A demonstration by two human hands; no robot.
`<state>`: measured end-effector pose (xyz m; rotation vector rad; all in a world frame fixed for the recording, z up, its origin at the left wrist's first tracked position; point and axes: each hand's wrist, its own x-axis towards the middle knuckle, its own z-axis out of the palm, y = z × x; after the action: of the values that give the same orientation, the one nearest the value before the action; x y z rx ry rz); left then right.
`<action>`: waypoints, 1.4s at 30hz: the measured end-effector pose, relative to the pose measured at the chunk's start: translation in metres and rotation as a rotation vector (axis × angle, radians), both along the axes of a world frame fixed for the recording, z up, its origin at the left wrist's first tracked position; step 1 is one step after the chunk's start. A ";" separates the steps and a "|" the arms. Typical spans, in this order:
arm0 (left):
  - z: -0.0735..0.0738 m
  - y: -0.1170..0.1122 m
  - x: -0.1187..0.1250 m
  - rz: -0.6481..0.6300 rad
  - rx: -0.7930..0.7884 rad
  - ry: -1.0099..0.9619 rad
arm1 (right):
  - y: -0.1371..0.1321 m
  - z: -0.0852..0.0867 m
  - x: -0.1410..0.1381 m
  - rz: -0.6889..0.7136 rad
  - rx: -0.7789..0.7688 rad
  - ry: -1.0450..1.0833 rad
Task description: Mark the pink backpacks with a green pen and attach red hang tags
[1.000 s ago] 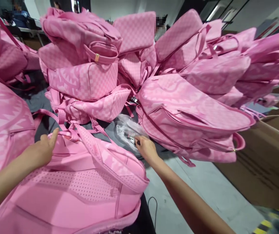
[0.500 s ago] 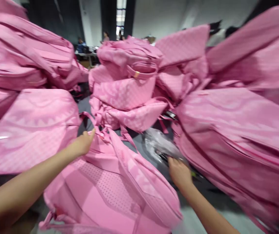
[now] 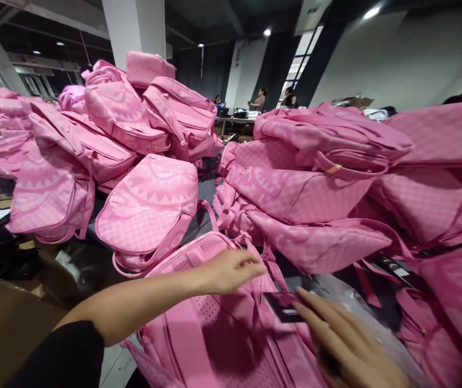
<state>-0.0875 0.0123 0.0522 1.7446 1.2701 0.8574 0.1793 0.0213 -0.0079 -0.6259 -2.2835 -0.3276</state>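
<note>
A pink backpack lies in front of me with its dotted, padded back panel and shoulder straps facing up. My left hand reaches across above it, fingers loosely bent and apart, with nothing visible in them. At the lower right, my right hand grips a small dark card with pink and white print between thumb and fingers. The card is over the right side of the backpack, just short of my left fingertips. A clear plastic bag lies behind my right hand, partly covered by it.
Another pink backpack lies front up at the left. Stacked pink backpacks rise behind and to the right, with a further pile back left. A cardboard box stands low on the left. People are far off.
My view has swung left and up. My right hand has come from the plastic bag to the backpack with the dark card. My left hand has left the backpack's top and moved toward the card.
</note>
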 end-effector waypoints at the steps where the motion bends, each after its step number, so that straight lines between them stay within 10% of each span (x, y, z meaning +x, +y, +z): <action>1: -0.002 -0.004 0.002 -0.080 -0.154 -0.146 | -0.006 0.013 -0.022 0.088 0.041 -0.033; 4: -0.010 -0.013 -0.006 -0.116 -0.339 -0.346 | -0.013 0.032 -0.061 0.156 0.022 -0.008; 9: -0.013 -0.021 -0.036 0.025 0.112 0.002 | -0.012 0.038 -0.077 0.067 -0.207 0.255; 17: -0.028 -0.022 -0.048 0.065 0.708 0.430 | -0.007 0.050 -0.102 0.019 -0.399 0.017; 22: -0.051 -0.022 -0.086 0.402 0.501 0.480 | 0.025 0.040 -0.104 -0.239 -0.629 0.204; 27: -0.078 -0.025 -0.102 0.413 0.113 0.560 | 0.037 0.028 -0.133 -0.360 -0.896 -0.138; 42: -0.096 -0.041 -0.111 0.386 0.586 0.524 | 0.026 0.037 -0.164 -0.213 -0.815 -0.773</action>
<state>-0.1985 -0.0290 -0.0436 2.3291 1.8778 1.1134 0.0154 0.0474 0.0287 -1.3286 -3.0952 0.3734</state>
